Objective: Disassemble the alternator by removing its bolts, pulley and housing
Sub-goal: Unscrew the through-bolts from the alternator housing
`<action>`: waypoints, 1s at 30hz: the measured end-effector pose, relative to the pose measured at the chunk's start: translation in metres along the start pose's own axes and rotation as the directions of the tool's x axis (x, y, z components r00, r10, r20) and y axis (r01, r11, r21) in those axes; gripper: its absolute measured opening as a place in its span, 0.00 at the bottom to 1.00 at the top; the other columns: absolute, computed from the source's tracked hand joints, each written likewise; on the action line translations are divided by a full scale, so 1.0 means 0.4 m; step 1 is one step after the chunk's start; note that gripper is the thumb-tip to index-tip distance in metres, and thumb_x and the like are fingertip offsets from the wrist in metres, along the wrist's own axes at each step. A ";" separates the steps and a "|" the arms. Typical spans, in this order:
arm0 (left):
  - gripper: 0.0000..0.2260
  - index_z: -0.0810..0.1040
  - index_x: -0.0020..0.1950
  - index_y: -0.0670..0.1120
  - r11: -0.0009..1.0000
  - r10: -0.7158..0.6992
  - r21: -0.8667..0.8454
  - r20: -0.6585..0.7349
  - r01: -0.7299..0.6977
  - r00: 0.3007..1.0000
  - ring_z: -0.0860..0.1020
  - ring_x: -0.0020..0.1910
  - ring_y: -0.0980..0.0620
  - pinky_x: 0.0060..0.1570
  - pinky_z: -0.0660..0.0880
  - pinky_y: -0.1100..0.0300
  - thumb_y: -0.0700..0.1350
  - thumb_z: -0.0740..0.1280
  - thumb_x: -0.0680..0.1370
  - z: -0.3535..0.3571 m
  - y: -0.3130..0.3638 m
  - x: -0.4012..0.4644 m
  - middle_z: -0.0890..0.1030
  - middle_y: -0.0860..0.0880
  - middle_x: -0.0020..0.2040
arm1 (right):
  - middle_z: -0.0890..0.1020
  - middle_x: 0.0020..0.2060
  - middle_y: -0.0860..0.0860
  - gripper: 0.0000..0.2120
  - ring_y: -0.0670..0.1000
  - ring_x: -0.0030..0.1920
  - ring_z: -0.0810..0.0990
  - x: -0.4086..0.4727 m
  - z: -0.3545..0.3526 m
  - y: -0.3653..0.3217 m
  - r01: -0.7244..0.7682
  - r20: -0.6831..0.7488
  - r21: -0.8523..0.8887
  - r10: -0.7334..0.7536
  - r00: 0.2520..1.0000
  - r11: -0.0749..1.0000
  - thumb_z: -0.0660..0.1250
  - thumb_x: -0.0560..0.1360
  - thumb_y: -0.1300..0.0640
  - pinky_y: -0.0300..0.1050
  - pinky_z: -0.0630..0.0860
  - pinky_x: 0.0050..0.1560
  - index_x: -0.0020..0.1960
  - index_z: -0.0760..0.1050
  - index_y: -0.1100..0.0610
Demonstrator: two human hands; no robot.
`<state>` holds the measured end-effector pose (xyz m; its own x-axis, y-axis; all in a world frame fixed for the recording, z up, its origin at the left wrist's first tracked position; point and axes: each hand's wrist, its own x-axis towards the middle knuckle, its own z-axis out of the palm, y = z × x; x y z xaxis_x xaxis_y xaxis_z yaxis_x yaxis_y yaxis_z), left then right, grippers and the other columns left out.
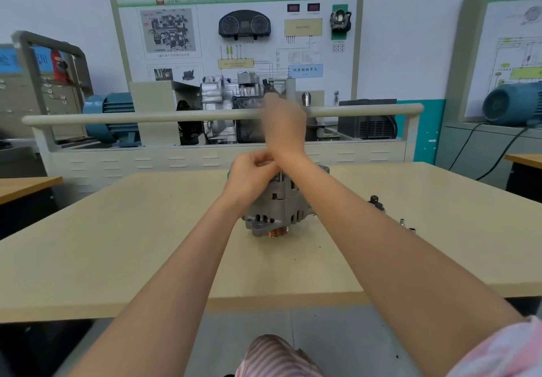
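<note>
The grey alternator (pixel 281 206) stands on the beige table (pixel 117 244), its copper-coloured pulley (pixel 277 232) at the bottom, facing me. My left hand (pixel 252 175) sits on the alternator's top with its fingers curled over the upper edge; a sliver of something green shows at the hand's left side. My right hand (pixel 286 124) is raised above the alternator, wrist crossing over my left fingers. It is motion-blurred, so I cannot tell whether it holds anything. The alternator's top is hidden by both hands.
Small loose parts lie on the table to the right: a black piece (pixel 375 201) and two small metal pieces (pixel 402 222) (pixel 412 230). Behind the table stands a training bench with a rail (pixel 146 117) and a gearbox (pixel 225 98).
</note>
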<state>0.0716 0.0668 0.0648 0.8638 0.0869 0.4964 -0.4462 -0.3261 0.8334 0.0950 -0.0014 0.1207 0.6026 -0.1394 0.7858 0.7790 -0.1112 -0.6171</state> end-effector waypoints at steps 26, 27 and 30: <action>0.04 0.82 0.47 0.51 1.000 0.018 -0.021 0.053 -0.017 0.998 0.82 0.42 0.60 0.46 0.76 0.64 0.44 0.69 0.75 -0.005 -0.006 0.003 0.85 0.54 0.40 | 0.61 0.18 0.47 0.20 0.47 0.22 0.65 0.031 -0.013 -0.020 -0.345 0.120 0.500 0.331 0.936 0.794 0.54 0.76 0.61 0.45 0.70 0.39 0.25 0.59 0.54; 0.04 0.81 0.46 0.51 0.999 0.017 -0.031 0.060 -0.015 0.998 0.82 0.40 0.61 0.44 0.76 0.65 0.42 0.69 0.75 -0.006 -0.006 0.003 0.85 0.55 0.39 | 0.62 0.19 0.48 0.20 0.47 0.22 0.66 0.028 -0.010 -0.020 -0.353 0.131 0.527 0.337 0.933 0.773 0.53 0.77 0.62 0.45 0.71 0.40 0.26 0.59 0.54; 0.08 0.81 0.41 0.48 0.999 0.000 -0.039 0.042 0.001 0.999 0.81 0.38 0.57 0.42 0.77 0.64 0.36 0.67 0.75 -0.006 -0.002 0.003 0.83 0.52 0.35 | 0.65 0.22 0.51 0.21 0.48 0.27 0.64 0.002 0.007 -0.013 -0.214 0.044 0.303 0.211 0.977 0.929 0.55 0.76 0.62 0.44 0.66 0.35 0.25 0.60 0.56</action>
<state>0.0723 0.0693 0.0653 0.8728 0.0469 0.4858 -0.4536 -0.2894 0.8429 0.0919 0.0017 0.1248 0.7602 -0.1164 0.6392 0.6471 0.2243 -0.7287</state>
